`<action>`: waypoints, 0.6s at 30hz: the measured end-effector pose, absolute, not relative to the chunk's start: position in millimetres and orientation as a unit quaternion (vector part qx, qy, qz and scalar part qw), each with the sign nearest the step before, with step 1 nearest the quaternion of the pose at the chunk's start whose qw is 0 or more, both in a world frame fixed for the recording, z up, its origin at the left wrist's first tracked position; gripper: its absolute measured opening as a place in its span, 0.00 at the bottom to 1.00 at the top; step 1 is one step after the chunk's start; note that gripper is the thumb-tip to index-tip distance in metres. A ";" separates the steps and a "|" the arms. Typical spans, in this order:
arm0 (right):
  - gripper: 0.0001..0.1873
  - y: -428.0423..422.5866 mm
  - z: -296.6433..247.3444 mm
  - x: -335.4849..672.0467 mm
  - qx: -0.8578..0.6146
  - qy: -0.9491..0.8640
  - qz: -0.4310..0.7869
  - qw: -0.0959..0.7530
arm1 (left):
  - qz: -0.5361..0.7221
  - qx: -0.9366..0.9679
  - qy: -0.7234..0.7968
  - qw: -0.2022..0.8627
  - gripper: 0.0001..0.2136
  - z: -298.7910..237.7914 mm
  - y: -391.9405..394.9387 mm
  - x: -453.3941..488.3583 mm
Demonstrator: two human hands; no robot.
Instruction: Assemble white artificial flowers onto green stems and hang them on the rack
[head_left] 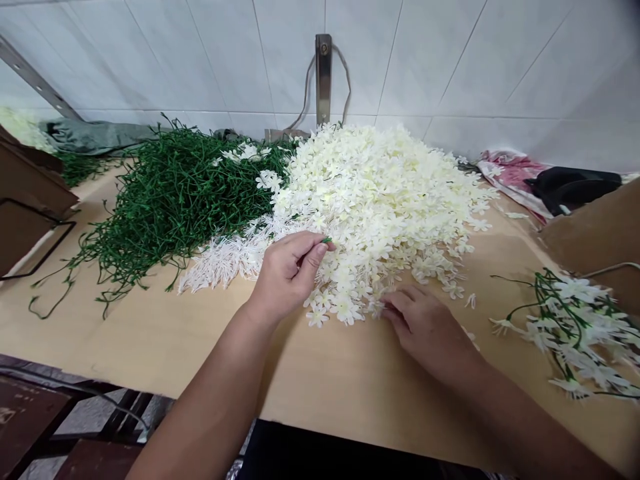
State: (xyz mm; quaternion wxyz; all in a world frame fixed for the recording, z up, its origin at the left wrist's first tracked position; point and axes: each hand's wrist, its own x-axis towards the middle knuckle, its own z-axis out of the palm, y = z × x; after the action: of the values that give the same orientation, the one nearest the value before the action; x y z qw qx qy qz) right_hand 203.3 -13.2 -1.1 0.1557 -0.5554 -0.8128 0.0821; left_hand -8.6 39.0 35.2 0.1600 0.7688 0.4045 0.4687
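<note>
Between its thumb and forefinger my left hand (295, 267) pinches a green plastic stem, of which only a short green tip (327, 240) shows. It is held in front of a big heap of white artificial flower heads (380, 187). My right hand (430, 327) is at the heap's near edge, its fingertips closed on a white flower head (375, 307). Left of the flowers lies a tangled pile of green plastic stems (185, 187). Thin white stamen pieces (225, 260) lie in front, between the two piles.
Assembled white flowers on green stems (580, 333) lie on the table's right side. Cardboard boxes (600, 227) stand at both sides. A pink and white cloth (515, 177) and a black object (575, 187) lie at the back right. A metal bracket (323, 80) is against the tiled wall.
</note>
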 end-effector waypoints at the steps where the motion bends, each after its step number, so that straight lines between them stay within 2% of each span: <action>1: 0.09 -11.3 -0.9 204.3 -0.560 -0.808 0.080 0.166 | 0.462 0.770 0.410 0.159 0.10 35.8 38.6 -8.4; 3: 0.08 -8.2 0.7 209.0 -0.576 -0.787 0.101 0.195 | 0.441 0.776 0.417 0.170 0.11 35.5 37.7 -7.3; 10: 0.05 -2.5 9.7 218.6 -0.579 -0.690 0.296 0.316 | 0.330 0.779 0.444 0.296 0.10 22.9 31.9 7.5; 15: 0.05 0.8 17.4 204.3 -0.540 -0.683 0.358 0.338 | 0.292 0.760 0.458 0.357 0.15 19.4 29.1 14.4; 18: 0.05 3.8 20.6 197.4 -0.521 -0.690 0.364 0.345 | 0.288 0.754 0.467 0.361 0.14 17.5 30.8 15.7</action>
State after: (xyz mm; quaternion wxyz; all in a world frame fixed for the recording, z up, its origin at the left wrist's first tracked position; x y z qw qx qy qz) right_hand 197.4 3.8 20.6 0.3454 -0.5210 -0.6905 0.3640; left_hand 15.7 30.8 17.5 0.3606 0.7543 0.4672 0.2876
